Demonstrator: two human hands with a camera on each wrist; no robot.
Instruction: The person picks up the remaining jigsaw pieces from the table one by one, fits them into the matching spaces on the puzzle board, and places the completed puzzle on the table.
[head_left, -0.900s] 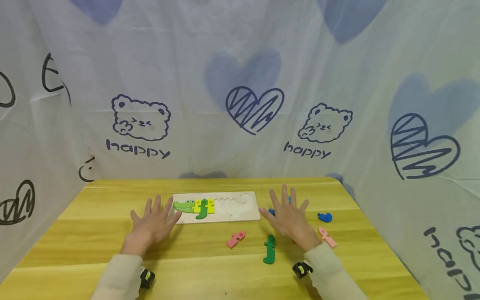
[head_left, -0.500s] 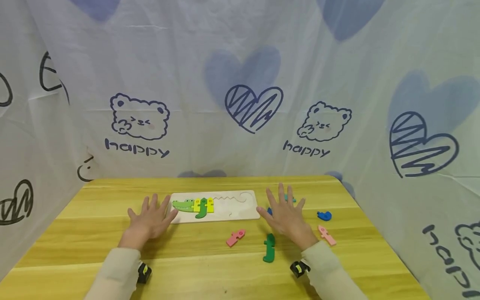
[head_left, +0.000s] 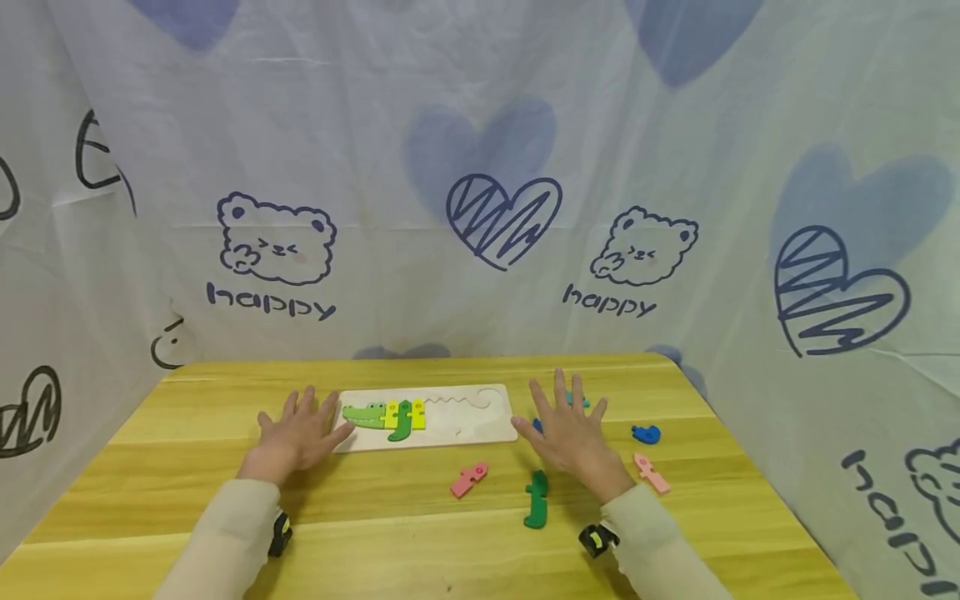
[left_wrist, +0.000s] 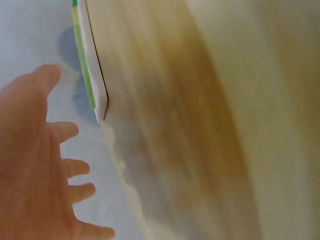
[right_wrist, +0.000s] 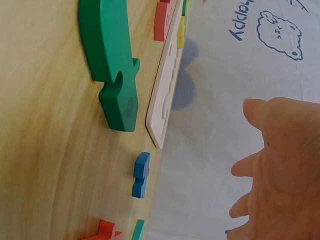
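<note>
A pale wooden puzzle board [head_left: 471, 425] lies toward the back of the table. In its left part sit a green crocodile head [head_left: 365, 416], yellow body pieces [head_left: 418, 415] and a green leg piece [head_left: 402, 422]. My left hand [head_left: 294, 437], fingers spread, hovers beside the board's left end and holds nothing. Past the right end, my right hand [head_left: 572, 435] is spread the same way, above the table, holding nothing. It partly covers a blue piece [right_wrist: 141, 175] and a teal piece [head_left: 577, 400]. A red piece [right_wrist: 104, 231], hidden in the head view, shows below the hand in the right wrist view.
Loose on the table lie a rose-pink piece [head_left: 469, 480] and a dark green piece [head_left: 536, 500] in front of the board. Farther right are a blue curled piece [head_left: 646, 434] and a light pink piece [head_left: 651, 473]. A printed white curtain [head_left: 390, 250] surrounds the table.
The head view has shifted slightly, and my left forearm has swung a little to the left. Both hands stay spread, and the puzzle pieces have not moved.
</note>
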